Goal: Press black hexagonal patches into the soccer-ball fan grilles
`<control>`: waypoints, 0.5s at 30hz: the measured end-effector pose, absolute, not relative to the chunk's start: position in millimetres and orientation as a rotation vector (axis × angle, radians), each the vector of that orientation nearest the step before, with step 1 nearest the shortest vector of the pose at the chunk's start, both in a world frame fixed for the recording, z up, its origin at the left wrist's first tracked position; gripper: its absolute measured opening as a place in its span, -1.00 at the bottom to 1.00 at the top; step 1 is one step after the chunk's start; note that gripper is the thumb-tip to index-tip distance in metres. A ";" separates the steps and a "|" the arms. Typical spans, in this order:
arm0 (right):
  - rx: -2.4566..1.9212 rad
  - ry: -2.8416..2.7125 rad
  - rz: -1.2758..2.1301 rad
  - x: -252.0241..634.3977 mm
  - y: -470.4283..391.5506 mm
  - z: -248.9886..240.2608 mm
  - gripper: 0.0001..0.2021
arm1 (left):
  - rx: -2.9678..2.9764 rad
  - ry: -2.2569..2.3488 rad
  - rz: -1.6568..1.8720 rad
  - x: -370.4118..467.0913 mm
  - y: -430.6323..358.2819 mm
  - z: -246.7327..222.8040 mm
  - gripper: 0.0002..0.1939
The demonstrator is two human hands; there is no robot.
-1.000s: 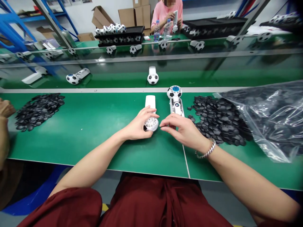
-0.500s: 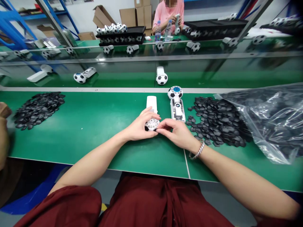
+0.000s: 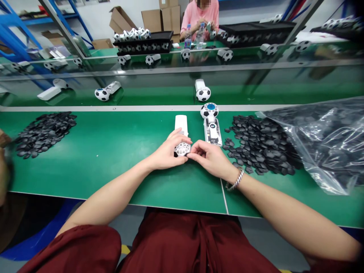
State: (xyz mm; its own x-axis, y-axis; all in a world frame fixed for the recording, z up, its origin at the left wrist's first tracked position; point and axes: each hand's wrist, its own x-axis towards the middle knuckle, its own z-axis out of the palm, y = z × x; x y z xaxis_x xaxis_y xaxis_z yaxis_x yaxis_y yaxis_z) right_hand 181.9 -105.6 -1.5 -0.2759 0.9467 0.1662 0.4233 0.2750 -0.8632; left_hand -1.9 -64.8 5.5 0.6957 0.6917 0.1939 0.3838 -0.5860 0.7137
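My left hand (image 3: 166, 154) is closed around the football-patterned head (image 3: 182, 148) of a white handheld device, its fingers over the top and thumb along the near side. The device's white handle (image 3: 181, 123) points away from me on the green table. At the ball's right edge, my right hand (image 3: 205, 156) is pinched, thumb and forefinger against it. A dark spot shows at those fingertips, too small to tell whether it is a loose piece. Just beyond lies a second device (image 3: 212, 131), its clear handle showing the inside and its ball partly fitted with black patches.
Loose black pentagon pieces lie in a right pile (image 3: 260, 146) and a left pile (image 3: 47, 132). A clear plastic bag (image 3: 327, 140) of pieces rests at the right. Football devices (image 3: 203, 93) sit on the belt (image 3: 153, 94) beyond the table. Across it sits a person in pink (image 3: 199, 17).
The devices on the belt have shifted to the right. Both my hands stay at the ball with almost no movement. The person opposite has lowered their hands slightly.
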 end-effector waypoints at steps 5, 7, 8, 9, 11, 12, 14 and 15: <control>-1.280 -1.782 0.945 176.7 -105.1 -4.3 -0.87 | 2.294 0.812 0.618 1.1 -64.7 4.4 -0.62; -1.280 -1.800 0.910 175.0 -105.4 -2.9 -0.86 | 2.300 0.803 0.603 1.8 -64.8 5.3 -0.63; -1.273 -1.816 0.904 175.7 -104.9 -0.9 -0.85 | 2.301 0.804 0.591 1.9 -65.2 6.0 -0.62; -1.265 -1.835 0.894 178.0 -103.8 2.2 -0.84 | 2.301 0.807 0.579 1.8 -65.7 6.9 -0.62; -1.281 -1.863 0.778 189.1 -99.8 11.0 -0.81 | 2.297 0.812 0.555 1.2 -66.9 8.3 -0.59; -1.330 -1.871 0.656 197.9 -97.2 16.2 -0.81 | 2.290 0.814 0.544 0.8 -67.5 8.7 -0.58; -1.549 -1.866 0.346 219.9 -91.7 26.2 -0.84 | 2.268 0.824 0.534 0.5 -68.4 8.8 -0.58; -1.718 -1.867 0.206 231.6 -89.2 30.0 -0.87 | 2.257 0.831 0.539 0.9 -68.8 8.6 -0.59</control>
